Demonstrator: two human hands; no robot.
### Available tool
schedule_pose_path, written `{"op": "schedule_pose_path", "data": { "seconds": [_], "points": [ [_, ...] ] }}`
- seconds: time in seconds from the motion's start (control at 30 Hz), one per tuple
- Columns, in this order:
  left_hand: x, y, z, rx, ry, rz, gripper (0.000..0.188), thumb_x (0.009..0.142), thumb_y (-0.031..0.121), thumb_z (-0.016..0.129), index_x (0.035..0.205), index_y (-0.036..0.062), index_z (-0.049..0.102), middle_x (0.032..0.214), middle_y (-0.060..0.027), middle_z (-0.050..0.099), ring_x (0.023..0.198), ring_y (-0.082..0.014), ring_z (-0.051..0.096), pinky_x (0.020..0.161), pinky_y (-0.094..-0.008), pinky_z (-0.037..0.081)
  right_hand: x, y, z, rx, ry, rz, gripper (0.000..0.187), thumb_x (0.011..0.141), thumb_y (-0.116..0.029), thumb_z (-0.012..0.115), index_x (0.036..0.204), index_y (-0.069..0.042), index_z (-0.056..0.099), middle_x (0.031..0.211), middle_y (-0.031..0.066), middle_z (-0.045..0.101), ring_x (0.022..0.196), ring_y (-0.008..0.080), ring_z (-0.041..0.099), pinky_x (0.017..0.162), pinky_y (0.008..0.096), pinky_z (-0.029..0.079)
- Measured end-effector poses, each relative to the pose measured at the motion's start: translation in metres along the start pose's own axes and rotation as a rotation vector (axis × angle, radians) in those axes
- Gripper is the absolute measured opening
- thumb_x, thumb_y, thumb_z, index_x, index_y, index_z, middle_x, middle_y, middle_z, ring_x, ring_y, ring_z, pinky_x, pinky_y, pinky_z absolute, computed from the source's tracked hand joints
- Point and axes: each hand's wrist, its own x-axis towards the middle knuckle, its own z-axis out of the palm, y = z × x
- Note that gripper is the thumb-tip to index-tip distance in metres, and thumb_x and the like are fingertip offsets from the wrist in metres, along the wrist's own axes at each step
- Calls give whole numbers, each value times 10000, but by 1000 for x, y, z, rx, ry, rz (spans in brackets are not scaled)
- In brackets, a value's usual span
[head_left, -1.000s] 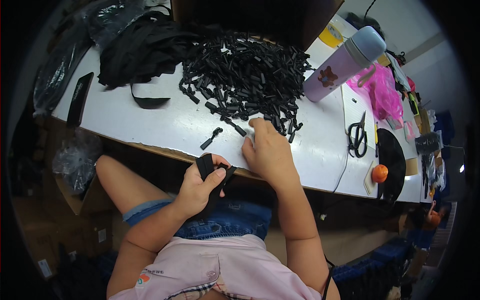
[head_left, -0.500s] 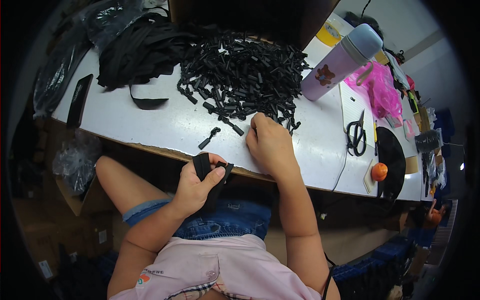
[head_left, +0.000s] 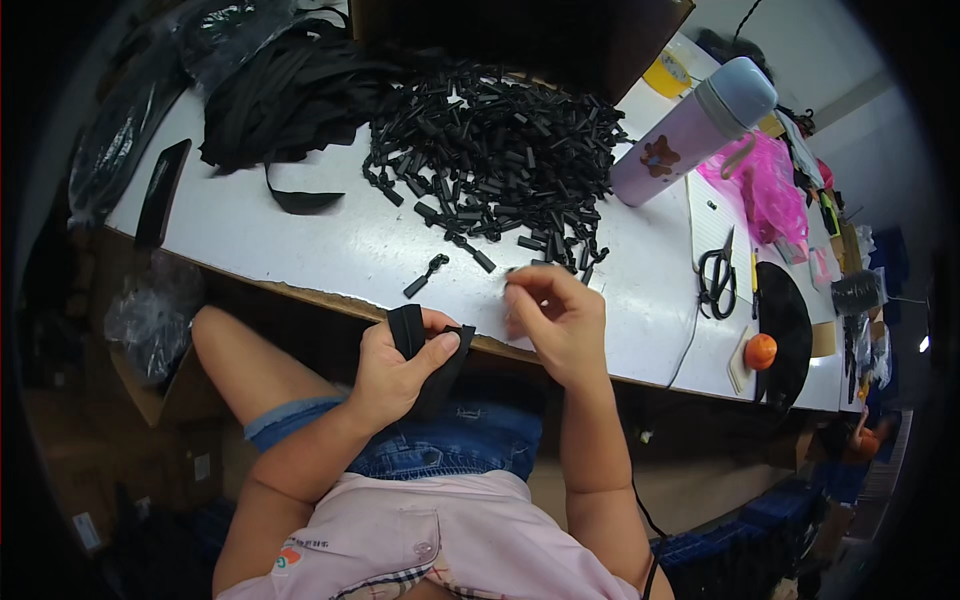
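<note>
My left hand (head_left: 385, 375) is closed round a folded black zipper tape (head_left: 407, 330), just off the front edge of the table. Two ends of the tape stick up between thumb and fingers, and the rest hangs over my lap. Above the table edge, my right hand (head_left: 568, 325) pinches a small black zipper slider (head_left: 511, 270), mostly hidden by the fingers. Behind it spreads a large heap of black zipper sliders with long pulls (head_left: 490, 150). One loose slider (head_left: 427, 276) lies apart, between the heap and my left hand.
A bundle of black zipper tapes (head_left: 275, 100) lies at the far left, near a dark phone-like slab (head_left: 162, 192). Right of the heap stands a lilac bottle (head_left: 680, 140). Black scissors (head_left: 717, 280), an orange round object (head_left: 760, 351) and a pink bag (head_left: 765, 195) lie farther right.
My right hand has drawn back from the near edge of the heap toward me, with a small slider in its fingertips. The left hand keeps its hold on the tape.
</note>
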Motion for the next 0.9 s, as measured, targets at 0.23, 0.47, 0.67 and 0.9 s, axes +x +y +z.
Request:
{"op": "schedule_pose_path", "data": {
  "seconds": [0.23, 0.47, 0.67, 0.9],
  "points": [
    [3, -1, 6, 92, -35, 180, 101, 777, 66, 583, 842, -11, 578, 699, 4, 561, 633, -27, 485, 566, -158, 398, -21, -8, 15, 294, -91, -109, 97, 711, 10, 616, 808, 8, 604, 766, 75, 578, 655, 106, 548, 574, 198, 450],
    [4, -1, 4, 168, -54, 164, 103, 771, 58, 588, 845, -13, 576, 677, 12, 560, 601, -17, 475, 552, -143, 392, -18, -1, 17, 20, 18, -402, 105, 658, -9, 647, 753, -26, 605, 687, 62, 586, 610, 191, 528, 553, 260, 416],
    [1, -4, 9, 33, 26, 209, 129, 763, 51, 594, 870, -19, 573, 745, -11, 581, 637, -33, 507, 579, -156, 413, -27, -3, 25, 109, 52, -312, 74, 702, -12, 631, 760, 0, 586, 772, 82, 561, 643, 128, 539, 545, 224, 438],
    [3, -1, 9, 69, 20, 284, 178, 766, 59, 588, 923, -19, 555, 756, -26, 580, 680, -63, 528, 628, -196, 437, -40, 0, 36, 456, 60, -80, 90, 753, 1, 588, 828, 18, 541, 803, 58, 523, 669, 79, 524, 553, 188, 436]
  ]
}}
